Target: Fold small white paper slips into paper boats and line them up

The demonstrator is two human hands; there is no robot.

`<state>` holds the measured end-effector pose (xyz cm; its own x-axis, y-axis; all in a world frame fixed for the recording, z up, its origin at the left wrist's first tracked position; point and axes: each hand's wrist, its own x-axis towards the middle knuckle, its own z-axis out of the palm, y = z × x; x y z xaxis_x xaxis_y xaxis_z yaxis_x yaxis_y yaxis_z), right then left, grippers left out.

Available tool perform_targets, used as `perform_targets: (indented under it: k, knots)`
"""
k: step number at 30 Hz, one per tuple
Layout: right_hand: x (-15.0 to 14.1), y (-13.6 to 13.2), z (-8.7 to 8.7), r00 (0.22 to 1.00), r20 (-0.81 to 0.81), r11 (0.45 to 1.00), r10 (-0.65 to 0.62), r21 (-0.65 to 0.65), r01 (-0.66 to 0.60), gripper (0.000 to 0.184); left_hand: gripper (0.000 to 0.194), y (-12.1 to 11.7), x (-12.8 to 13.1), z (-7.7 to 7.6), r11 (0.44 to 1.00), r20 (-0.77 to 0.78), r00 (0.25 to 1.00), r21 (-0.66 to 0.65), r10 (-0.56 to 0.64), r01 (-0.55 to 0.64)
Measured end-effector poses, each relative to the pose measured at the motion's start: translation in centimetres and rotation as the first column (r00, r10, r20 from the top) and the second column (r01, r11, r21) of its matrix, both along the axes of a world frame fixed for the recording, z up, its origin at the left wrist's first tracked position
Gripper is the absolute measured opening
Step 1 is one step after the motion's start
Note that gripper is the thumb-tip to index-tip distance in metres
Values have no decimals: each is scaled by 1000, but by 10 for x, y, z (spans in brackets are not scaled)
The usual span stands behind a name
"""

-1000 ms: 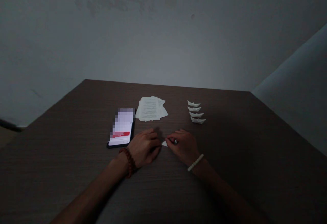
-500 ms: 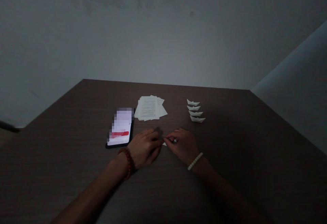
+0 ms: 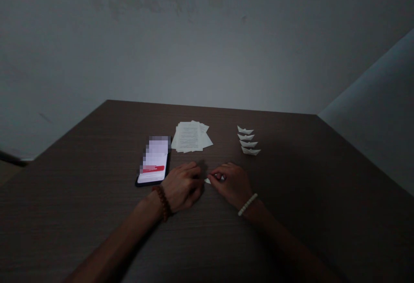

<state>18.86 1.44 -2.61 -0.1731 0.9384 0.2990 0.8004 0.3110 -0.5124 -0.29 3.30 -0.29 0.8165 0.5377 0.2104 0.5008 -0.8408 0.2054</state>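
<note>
Between my hands, low over the table, a small piece of white folded paper [image 3: 207, 181] shows only in part. My right hand [image 3: 231, 183], with a pale bead bracelet at its wrist, pinches that paper between thumb and forefinger. My left hand [image 3: 185, 186], wearing a brown bead bracelet, lies at the paper's left end with its fingers curled. Its fingertips are partly hidden, and they look closed at the paper's edge. Beyond my right hand several small white paper boats [image 3: 249, 144] stand in a column.
A phone [image 3: 154, 158] with a lit screen lies left of my left hand. Behind the hands sits a loose stack of printed paper sheets [image 3: 190, 137]. The dark wooden table [image 3: 291, 214] ends at a grey wall [image 3: 207, 59].
My left fingers have drawn slightly left, so a little more of the paper shows between the hands. The right hand keeps its pinch. The whole view has shifted slightly.
</note>
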Motion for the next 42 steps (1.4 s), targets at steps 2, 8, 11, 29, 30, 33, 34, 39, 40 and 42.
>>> perform_targets:
  k: [2, 8, 11, 29, 30, 33, 34, 39, 40, 42]
  knots:
    - [-1, -1, 1, 1000, -1, 1000, -9, -7, 9, 6, 22, 0, 0, 0, 1000, 10, 1000, -3, -5, 5]
    - [-1, 0, 1, 1000, 1, 1000, -3, 3, 3, 6, 22, 0, 0, 0, 1000, 29, 1000, 1, -8, 8]
    - [0, 1, -2, 1000, 5, 999, 17, 27, -18, 4, 21, 0, 0, -1, 1000, 26, 1000, 4, -6, 6]
    - [28, 2, 13, 921, 137, 925, 365, 57, -375, 9, 21, -2, 3, 4, 992, -31, 999, 118, 44, -40]
    - [28, 1, 14, 911, 146, 916, 387, 52, -398, 9, 21, -2, 3, 4, 992, -32, 998, 121, 52, -48]
    - [28, 1, 16, 892, 157, 899, 424, 50, -436, 9, 22, -2, 4, 5, 991, -46, 996, 115, 75, -69]
    - [27, 0, 16, 891, 156, 898, 426, 50, -437, 9, 23, -3, 4, 5, 991, -54, 995, 109, 80, -74]
    - [25, -2, 18, 893, 144, 900, 426, 40, -435, 16, 24, -3, 4, 4, 992, -54, 994, 88, 91, -86]
    - [25, -2, 18, 893, 144, 900, 426, 37, -435, 17, 24, -3, 4, 4, 992, -43, 995, 85, 92, -88]
    - [26, -2, 18, 895, 151, 902, 421, 32, -430, 18, 23, -2, 3, 3, 993, -14, 996, 72, 93, -91]
